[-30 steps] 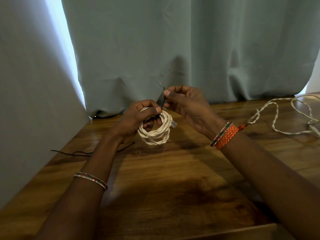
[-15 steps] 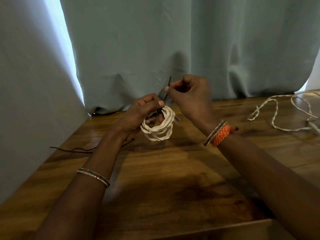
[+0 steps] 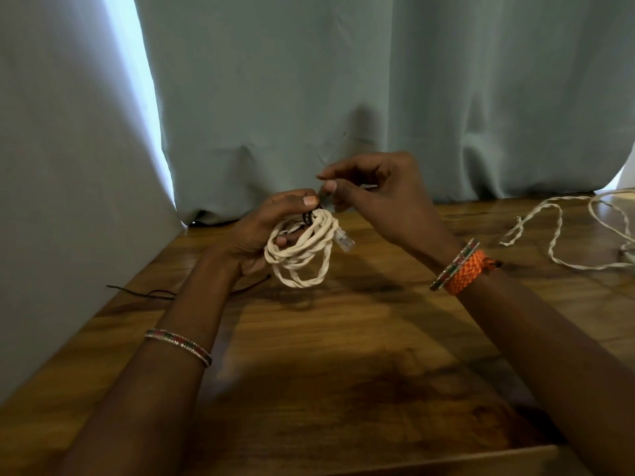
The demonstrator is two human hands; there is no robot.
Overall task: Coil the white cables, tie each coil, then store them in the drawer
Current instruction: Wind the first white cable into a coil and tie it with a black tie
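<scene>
While the left hand [image 3: 264, 231] is gripping the white coil [image 3: 302, 254] above the table [image 3: 343, 338], the right hand [image 3: 374, 197] is pinching the dark tie [image 3: 311, 217]; light, springy loops are probably needing hold at the binding

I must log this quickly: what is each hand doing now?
Left hand: holds the coil.
Right hand: pinches the black tie at the coil's top.
</scene>
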